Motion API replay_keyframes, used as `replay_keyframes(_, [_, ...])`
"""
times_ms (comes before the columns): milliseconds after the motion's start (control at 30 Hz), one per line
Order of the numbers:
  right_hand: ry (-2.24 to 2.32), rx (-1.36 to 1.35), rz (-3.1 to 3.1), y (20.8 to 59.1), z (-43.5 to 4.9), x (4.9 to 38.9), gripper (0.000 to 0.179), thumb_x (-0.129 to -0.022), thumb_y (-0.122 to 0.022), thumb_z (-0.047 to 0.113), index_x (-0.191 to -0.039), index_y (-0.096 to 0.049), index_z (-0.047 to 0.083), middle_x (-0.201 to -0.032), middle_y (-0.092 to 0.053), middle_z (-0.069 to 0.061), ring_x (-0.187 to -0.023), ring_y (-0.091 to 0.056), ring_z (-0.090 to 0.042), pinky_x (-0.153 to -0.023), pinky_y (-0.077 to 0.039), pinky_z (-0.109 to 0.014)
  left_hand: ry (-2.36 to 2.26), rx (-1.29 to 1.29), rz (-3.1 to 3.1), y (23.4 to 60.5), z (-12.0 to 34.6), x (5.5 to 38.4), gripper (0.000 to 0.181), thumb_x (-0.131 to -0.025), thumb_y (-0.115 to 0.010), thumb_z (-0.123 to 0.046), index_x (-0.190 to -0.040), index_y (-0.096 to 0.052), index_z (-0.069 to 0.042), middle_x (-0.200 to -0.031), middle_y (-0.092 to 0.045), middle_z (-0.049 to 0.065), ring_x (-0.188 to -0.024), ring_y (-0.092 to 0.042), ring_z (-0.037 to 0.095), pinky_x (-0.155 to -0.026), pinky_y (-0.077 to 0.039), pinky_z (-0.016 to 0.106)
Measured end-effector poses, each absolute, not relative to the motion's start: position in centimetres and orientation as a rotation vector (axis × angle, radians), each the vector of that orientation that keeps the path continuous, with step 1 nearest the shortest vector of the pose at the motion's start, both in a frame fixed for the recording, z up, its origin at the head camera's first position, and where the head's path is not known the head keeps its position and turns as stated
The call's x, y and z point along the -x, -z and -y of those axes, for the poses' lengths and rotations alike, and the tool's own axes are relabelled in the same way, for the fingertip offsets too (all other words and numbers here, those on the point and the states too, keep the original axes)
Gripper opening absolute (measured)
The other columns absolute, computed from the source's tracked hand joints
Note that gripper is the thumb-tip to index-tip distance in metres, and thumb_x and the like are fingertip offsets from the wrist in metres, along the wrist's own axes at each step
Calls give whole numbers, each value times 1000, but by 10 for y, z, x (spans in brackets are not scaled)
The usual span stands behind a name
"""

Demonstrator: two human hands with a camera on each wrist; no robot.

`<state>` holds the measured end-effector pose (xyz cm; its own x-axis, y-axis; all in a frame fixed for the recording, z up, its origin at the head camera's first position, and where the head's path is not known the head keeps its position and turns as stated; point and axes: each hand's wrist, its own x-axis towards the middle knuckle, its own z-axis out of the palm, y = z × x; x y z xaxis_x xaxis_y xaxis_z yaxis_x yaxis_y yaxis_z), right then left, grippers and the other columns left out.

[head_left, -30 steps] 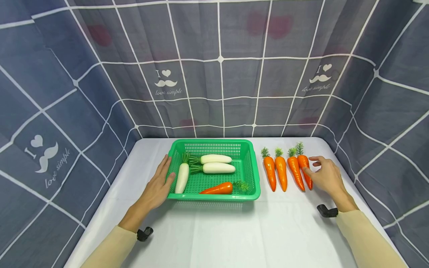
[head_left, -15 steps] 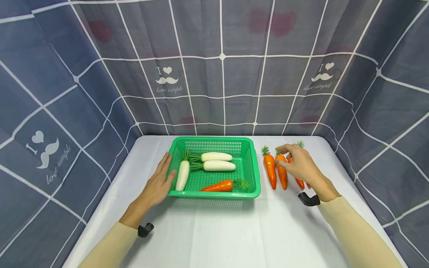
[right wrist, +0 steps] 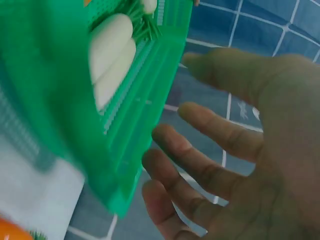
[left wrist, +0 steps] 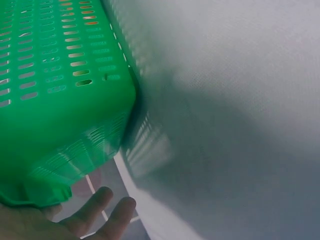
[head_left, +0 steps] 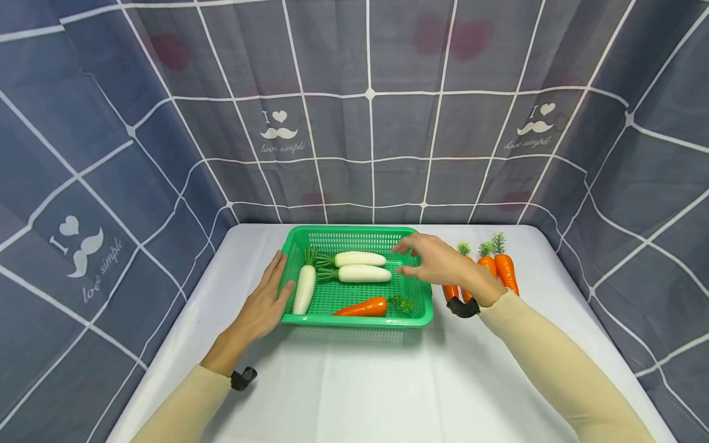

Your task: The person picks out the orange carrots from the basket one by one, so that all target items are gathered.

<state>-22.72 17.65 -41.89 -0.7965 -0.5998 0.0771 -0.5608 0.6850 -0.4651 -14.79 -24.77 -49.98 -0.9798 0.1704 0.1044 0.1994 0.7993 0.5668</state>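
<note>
A green plastic basket [head_left: 354,322] sits on the white-covered table. Inside lie three white radishes [head_left: 364,274] with green leafy tops and one orange carrot [head_left: 362,307] along the front side. My left hand [head_left: 259,311] rests against the basket's left side, fingers extended; in the left wrist view its fingertips [left wrist: 122,212] show beside the rim. Over the basket's right rim hovers my right hand [head_left: 440,264], fingers loosely bent, and the right wrist view shows nothing between them. Several carrots [head_left: 506,271] lie right of the basket, partly hidden behind the right hand and wrist.
White cloth [head_left: 365,387] covers the table in front of the basket. Dark blue-grey gridded curtains [head_left: 332,129] enclose the table at the back and both sides. A black wrist camera [head_left: 464,307] sits on the right wrist, another [head_left: 244,378] on the left.
My right hand has moved left from the rightmost carrot, across the other carrots, to above the basket's right rim. My left hand stays at the basket's left side. The vegetables have not moved.
</note>
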Motion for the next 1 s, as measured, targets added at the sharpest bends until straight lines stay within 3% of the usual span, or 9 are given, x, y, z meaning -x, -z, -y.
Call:
replay_keyframes(200, [699,1100,-2606,422,-142,241,47,-108,-86,31,-150,-78,10,-142,-81,-13,-132,-76,-41,-113,-63,-56,927,309,2944,499,248,145,77,-128,-30,-53,-190,-7,-13,-200,0,11,-179,-23,53,-131,-36,86])
replay_keyframes(367, [638,1151,-2427,427,-117,249,49,-109,-85,31,-153,-76,11,-149,-79,-17,-138,-74,-43,-116,-61,-57,939,306,2932,500,248,143,74,-129,-35,-45,-190,-8,-12,-199,-1,12,-180,-23,52,-132,-36,85])
replay_keyframes(667, [430,1155,-2265,447,-85,262,49,-106,-90,26,-152,-77,15,-143,-81,-16,-130,-78,-35,-114,-64,-49,949,315,2918,501,248,143,73,-129,-36,-43,-189,-9,-11,-199,-2,12,-179,-23,53,-132,-36,85])
replay_keyframes(833, [364,1150,-2239,455,-75,264,47,-102,-95,25,-147,-81,20,-132,-85,-8,-117,-79,-23,-108,-65,-43,956,316,2915,500,247,145,72,-129,-39,-37,-189,-10,-11,-199,-2,14,-180,-23,53,-132,-36,85])
replay_keyframes(1000, [356,1130,-2217,459,-70,264,42,-100,-96,20,-140,-85,22,-124,-87,-4,-113,-79,-17,-105,-67,-40,956,316,2914,500,247,146,72,-129,-39,-37,-189,-9,-11,-199,-2,16,-180,-22,52,-133,-35,85])
